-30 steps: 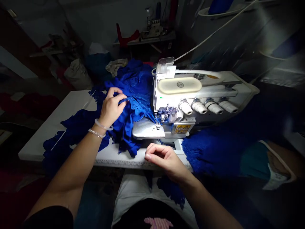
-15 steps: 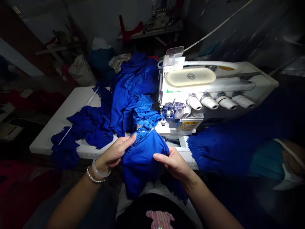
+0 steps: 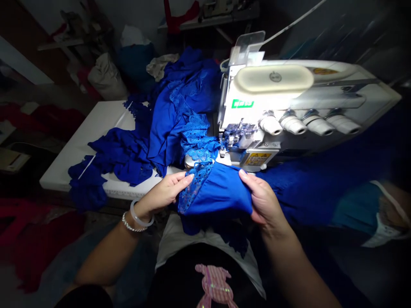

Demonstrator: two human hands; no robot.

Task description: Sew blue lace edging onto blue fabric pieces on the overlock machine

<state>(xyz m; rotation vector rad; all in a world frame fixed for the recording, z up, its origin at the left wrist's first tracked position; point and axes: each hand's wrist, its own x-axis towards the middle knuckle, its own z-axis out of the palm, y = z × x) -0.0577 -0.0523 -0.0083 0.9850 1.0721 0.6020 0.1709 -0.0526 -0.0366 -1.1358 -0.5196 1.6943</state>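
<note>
Both of my hands stretch a piece of blue fabric (image 3: pixel 221 188) in front of the sewing machine (image 3: pixel 272 90). My left hand (image 3: pixel 170 187) pinches its lace edge (image 3: pixel 195 188) between thumb and fingers. On the other side, my right hand (image 3: pixel 261 194) grips the plain part of the fabric, thumb on top. More blue lace (image 3: pixel 197 132) runs from the fabric up beside the presser foot (image 3: pixel 222 149). The seam meets the machine just beyond my hands; the needle itself is too small to make out.
Blue garments (image 3: pixel 125 156) lie heaped on the white table (image 3: pixel 67 158) to the left. More blue cloth (image 3: pixel 302 192) hangs at the right. Cloth sacks (image 3: pixel 107 79) stand behind. Red fabric (image 3: pixel 48 244) lies at lower left, and another machine's table (image 3: pixel 205 21) is at the back.
My right hand has moved right and up, spreading the blue fabric wider. My left hand has shifted slightly right along the lace. The view has tilted down a little.
</note>
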